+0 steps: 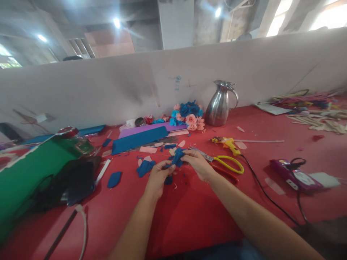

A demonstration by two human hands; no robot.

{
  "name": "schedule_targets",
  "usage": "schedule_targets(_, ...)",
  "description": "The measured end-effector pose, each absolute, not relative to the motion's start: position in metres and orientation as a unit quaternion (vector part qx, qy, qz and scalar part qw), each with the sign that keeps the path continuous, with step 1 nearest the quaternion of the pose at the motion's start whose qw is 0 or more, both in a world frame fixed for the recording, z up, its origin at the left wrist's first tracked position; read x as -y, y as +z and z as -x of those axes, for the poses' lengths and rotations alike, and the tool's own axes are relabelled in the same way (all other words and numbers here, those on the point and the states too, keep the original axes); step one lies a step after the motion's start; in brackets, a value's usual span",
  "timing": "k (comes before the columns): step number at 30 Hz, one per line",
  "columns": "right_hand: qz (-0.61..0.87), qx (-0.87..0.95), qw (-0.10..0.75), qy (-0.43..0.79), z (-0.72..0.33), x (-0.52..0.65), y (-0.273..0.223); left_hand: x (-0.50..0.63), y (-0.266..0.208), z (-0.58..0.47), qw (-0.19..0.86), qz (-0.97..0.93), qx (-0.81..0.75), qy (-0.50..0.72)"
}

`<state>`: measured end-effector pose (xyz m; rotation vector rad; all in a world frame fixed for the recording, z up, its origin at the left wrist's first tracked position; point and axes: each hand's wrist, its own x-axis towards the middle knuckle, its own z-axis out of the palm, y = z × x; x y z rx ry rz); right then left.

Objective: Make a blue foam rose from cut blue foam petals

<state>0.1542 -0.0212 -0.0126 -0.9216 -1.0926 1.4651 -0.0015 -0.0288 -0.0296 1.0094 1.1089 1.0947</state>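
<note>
Left hand point(157, 177) and right hand point(199, 165) both pinching the blue crafted piece point(178, 157) by fingertips, just left of the scissors point(215, 158); loose blue cutout point(114, 179) well left of scissors, yellow glue gun point(230, 146) just beyond them, flower bunch point(191, 118) and metal jug point(218, 106) farther back, all on red table point(184, 220)

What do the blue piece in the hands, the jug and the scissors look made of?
Blue piece: probably matte crepe-type paper; it looks soft and folded, though thin cloth is possible.
Jug: apparently polished metal, likely stainless steel, given its silvery, reflective body.
Scissors: greyish blades suggest metal; the yellow and red handles look like smooth plastic, or a coating.
</note>
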Motion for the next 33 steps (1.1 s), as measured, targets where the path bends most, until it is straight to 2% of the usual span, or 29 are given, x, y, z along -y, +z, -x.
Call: schedule_targets(33, 0.401, 0.485, 0.513, 0.584, -0.1550, 0.0221, -0.0133, 0.0279, -0.0299, -0.0008, 0.628, -0.421, -0.462, 0.464)
